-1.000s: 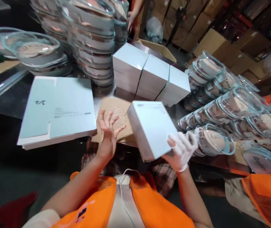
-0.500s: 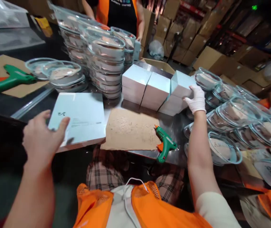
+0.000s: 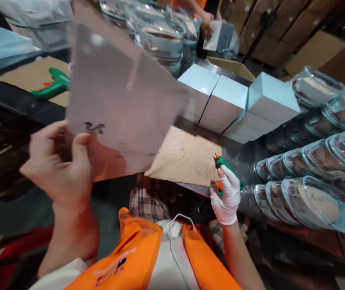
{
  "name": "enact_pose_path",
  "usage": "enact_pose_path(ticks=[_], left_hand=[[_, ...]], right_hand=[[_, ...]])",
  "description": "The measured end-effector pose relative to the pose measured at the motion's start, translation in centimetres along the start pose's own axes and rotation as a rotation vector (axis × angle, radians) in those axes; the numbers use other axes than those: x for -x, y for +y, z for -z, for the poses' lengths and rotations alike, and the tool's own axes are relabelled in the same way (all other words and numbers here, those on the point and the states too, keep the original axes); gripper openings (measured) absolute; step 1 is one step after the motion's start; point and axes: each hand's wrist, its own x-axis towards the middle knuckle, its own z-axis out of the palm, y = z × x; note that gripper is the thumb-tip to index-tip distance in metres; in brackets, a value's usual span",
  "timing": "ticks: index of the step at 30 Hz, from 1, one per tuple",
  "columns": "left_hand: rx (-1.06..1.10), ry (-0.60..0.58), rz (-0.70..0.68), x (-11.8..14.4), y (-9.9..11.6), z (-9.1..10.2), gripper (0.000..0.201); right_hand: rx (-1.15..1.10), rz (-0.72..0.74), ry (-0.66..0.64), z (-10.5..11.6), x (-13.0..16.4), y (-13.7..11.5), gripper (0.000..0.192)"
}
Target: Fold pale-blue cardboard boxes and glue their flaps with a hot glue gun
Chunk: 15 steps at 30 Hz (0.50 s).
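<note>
So our left hand (image 3: 62, 169) has a flat folded box blank (image 3: 121, 104) pinched at its lower left corner, thumb on the printed face and the other fingers curled behind it, closed tight on the card; the blank is lifted clear off the table and tilted up in front of us, a bit blurred, with a small dark logo just above the thumb; our right hand (image 3: 227, 195), in a white glove, is wrapped around a green glue gun (image 3: 225, 171) at the near edge of the table (image 3: 239, 155), fingers closed on the handle, the orange tip pointing up and away toward the brown cardboard sheet (image 3: 186, 155) that lies just beside it; behind the sheet sit white made-up boxes (image 3: 225, 102) in a row, touching each other, one more stacked on the right end; rows of glass dishes (image 3: 308, 169) lean along the right side, and taller stacks of them (image 3: 163, 38) stand at the back; a second green glue gun (image 3: 51, 84) rests on cardboard far left; another person's hand (image 3: 206, 25) holds a pale card at the top.
</note>
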Motion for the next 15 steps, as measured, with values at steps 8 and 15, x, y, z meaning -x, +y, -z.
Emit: enact_pose_path(ticks=[8, 15], left_hand=[[0.342, -0.623, -0.413, 9.1, 4.6, -0.9, 0.017], [0.453, -0.701, -0.526, 9.0, 0.9, 0.3, 0.036]], right_hand=[[-0.078, -0.125, -0.057, 2.4, -4.4, -2.5, 0.026], [-0.372, -0.162, -0.401, 4.1, -3.8, -0.1, 0.025]])
